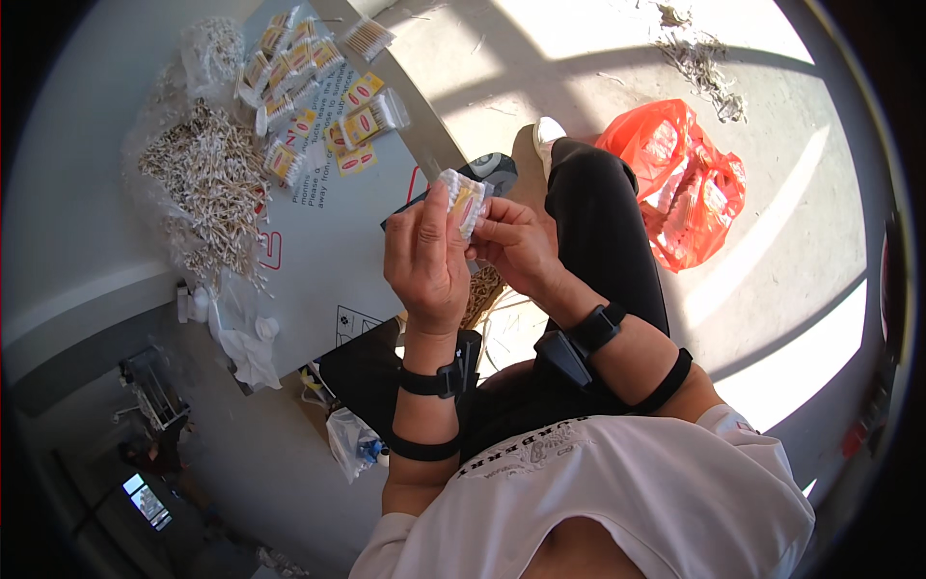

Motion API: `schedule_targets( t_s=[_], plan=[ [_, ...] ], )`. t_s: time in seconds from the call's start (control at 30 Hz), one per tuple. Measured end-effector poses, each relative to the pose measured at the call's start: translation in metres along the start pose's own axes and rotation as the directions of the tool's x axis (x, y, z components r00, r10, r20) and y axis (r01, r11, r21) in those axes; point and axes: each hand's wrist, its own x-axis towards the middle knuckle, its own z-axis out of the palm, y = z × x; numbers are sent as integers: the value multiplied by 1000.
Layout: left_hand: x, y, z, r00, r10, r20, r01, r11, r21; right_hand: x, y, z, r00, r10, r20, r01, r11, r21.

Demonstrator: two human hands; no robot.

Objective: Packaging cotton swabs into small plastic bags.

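Between my two hands is a small clear packet of cotton swabs (467, 201) with a yellow label, held up over the table's near right edge. My left hand (426, 256) is closed on its left side, with the fingers pointing up. The fingers of my right hand (516, 241) pinch its lower right edge. White swab tips show along the packet's upper left. On the table, left of my hands, lies a big heap of loose cotton swabs (198, 183) in a clear plastic bag. Several filled swab packets (289, 63) and loose yellow labels (355, 159) lie beyond my left hand.
A grey table (338, 232) with printed markings runs along my left. On the floor to my right sits a red plastic bag (675, 183) of packets. Scattered swabs (709, 72) lie farther off. A white plastic bag (249, 338) hangs at the table's near left corner.
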Motion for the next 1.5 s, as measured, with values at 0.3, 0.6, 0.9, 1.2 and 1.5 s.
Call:
schedule_targets(
  t_s=[0.3,0.6,0.9,1.2,1.5],
  plan=[
    [-1,9,0,995,-91,-36,89,994,-56,2,7,-1,997,-72,39,73,997,-30],
    [7,13,7,998,-42,-43,42,999,8,4,14,-7,983,-109,148,110,994,3],
    [2,12,9,999,-49,-21,48,999,-20,4,14,-6,977,-100,186,94,995,40],
    [2,19,9,977,-214,-15,207,958,-197,4,13,-4,989,-80,124,76,996,34],
    [-2,15,11,986,-160,-42,152,977,-153,3,13,-3,982,-99,158,89,993,72]
  ],
)
